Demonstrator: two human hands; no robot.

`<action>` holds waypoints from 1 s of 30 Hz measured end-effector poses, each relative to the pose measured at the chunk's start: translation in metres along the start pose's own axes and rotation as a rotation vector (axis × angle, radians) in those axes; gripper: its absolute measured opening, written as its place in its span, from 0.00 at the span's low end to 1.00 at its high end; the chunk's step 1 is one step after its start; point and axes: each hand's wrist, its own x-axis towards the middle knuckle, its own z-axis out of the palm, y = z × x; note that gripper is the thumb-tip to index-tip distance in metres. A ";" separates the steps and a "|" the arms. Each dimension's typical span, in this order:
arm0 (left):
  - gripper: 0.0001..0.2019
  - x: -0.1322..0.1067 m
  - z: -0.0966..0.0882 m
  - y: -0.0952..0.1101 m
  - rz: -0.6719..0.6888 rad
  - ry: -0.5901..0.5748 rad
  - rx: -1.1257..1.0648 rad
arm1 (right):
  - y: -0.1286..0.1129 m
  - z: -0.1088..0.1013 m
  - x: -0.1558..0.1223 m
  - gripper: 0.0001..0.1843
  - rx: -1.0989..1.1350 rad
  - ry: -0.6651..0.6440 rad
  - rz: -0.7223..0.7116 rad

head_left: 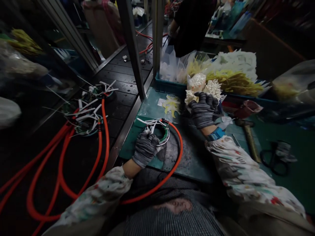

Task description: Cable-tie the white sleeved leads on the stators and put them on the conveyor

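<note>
My left hand (145,146), in a striped grey glove, is closed on the near left side of a motor stator ring (164,139). White sleeved leads (154,123) stick up from the ring's far side, and a thick orange cable (181,147) loops from it towards my lap. Over at a bundle of thin white tubes (213,88), my right hand (203,109) reaches in, gloved alike, its fingers curled against the near side. The fingertips are partly hidden among the tubes, so what they grip does not show.
Several similar stators (88,123) with orange cables lie on the dark conveyor (120,87) at left. A metal post (133,49) stands between it and the bench. Yellow sleeves (228,82) fill a blue tray (169,87). A hammer (249,137) and scissors (273,160) lie at right. Beyond stands a person (194,26).
</note>
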 end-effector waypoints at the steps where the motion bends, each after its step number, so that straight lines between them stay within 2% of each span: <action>1: 0.15 -0.001 0.001 0.001 -0.008 0.015 0.003 | 0.000 0.000 -0.001 0.18 0.012 0.008 -0.010; 4: 0.16 -0.003 0.003 -0.002 0.005 0.000 -0.031 | 0.004 -0.004 -0.006 0.10 0.058 -0.017 -0.150; 7: 0.18 -0.005 0.005 -0.010 0.017 -0.062 -0.080 | 0.007 -0.016 -0.010 0.12 0.284 -0.030 -0.328; 9: 0.19 -0.006 0.004 -0.012 0.021 -0.098 -0.110 | 0.006 -0.030 -0.016 0.14 0.473 0.015 -0.370; 11: 0.20 -0.005 0.001 -0.013 0.033 -0.113 -0.137 | 0.001 -0.053 -0.025 0.12 0.685 0.044 -0.288; 13: 0.20 -0.004 -0.003 -0.012 0.054 -0.102 -0.152 | -0.006 -0.082 -0.041 0.15 0.881 0.044 -0.119; 15: 0.19 -0.003 -0.007 -0.012 0.062 -0.094 -0.158 | -0.013 -0.107 -0.062 0.10 0.931 0.026 0.036; 17: 0.21 -0.003 -0.009 -0.012 0.066 -0.109 -0.167 | -0.019 -0.119 -0.087 0.04 0.960 -0.114 0.105; 19: 0.23 -0.003 -0.011 -0.012 0.071 -0.126 -0.171 | -0.024 -0.114 -0.110 0.06 0.996 -0.263 0.129; 20: 0.23 -0.003 -0.011 -0.012 0.071 -0.137 -0.170 | -0.026 -0.107 -0.120 0.08 1.010 -0.284 0.138; 23: 0.20 0.000 -0.013 -0.009 0.053 -0.166 -0.148 | -0.033 -0.085 -0.140 0.10 1.012 -0.119 0.173; 25: 0.17 0.003 -0.015 -0.004 0.037 -0.164 -0.112 | -0.037 -0.078 -0.145 0.09 0.996 -0.033 0.168; 27: 0.15 0.007 -0.017 0.001 0.013 -0.159 -0.081 | -0.038 -0.079 -0.150 0.09 1.004 -0.044 0.158; 30: 0.16 0.012 -0.019 0.006 -0.042 -0.186 -0.072 | -0.032 -0.087 -0.161 0.08 1.102 -0.148 0.152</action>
